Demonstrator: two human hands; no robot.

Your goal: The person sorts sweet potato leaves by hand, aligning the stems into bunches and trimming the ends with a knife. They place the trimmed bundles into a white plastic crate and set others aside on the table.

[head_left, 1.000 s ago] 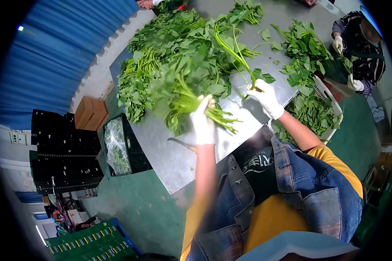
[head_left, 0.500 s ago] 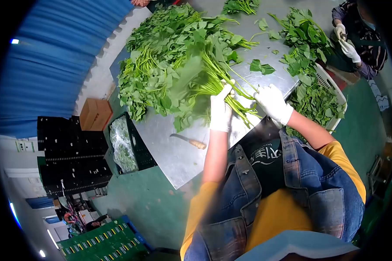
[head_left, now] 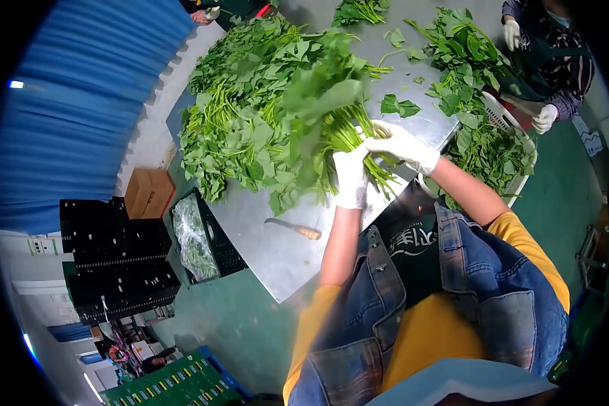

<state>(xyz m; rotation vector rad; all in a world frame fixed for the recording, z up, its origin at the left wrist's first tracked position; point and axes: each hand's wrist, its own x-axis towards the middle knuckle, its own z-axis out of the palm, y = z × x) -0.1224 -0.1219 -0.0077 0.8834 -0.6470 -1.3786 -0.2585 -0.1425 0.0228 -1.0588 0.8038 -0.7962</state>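
Observation:
A bunch of leafy green stems (head_left: 345,132) is held upright over the near part of the metal table (head_left: 277,271), its leaves partly blurred. My left hand (head_left: 350,177), in a white glove, is closed around the lower stems. My right hand (head_left: 404,145), also gloved in white, wraps the same bunch from the right side; its fingertips are partly hidden among the stems. A large heap of the same greens (head_left: 237,115) lies to the left of the bunch. Below my left hand, a curved knife with a wooden handle (head_left: 308,233) rests on the table.
More greens (head_left: 467,54) lie at the table's right, beside a white basket (head_left: 511,115) of greens. A co-worker (head_left: 555,61) stands there; another person's hand (head_left: 212,12) shows at the far edge. A dark crate (head_left: 227,247) with a plastic bag stands left of the table.
My right hand has moved left from a loose stem onto the bunch, close to my left hand. The bunch stands more upright. The co-worker's hands have moved apart.

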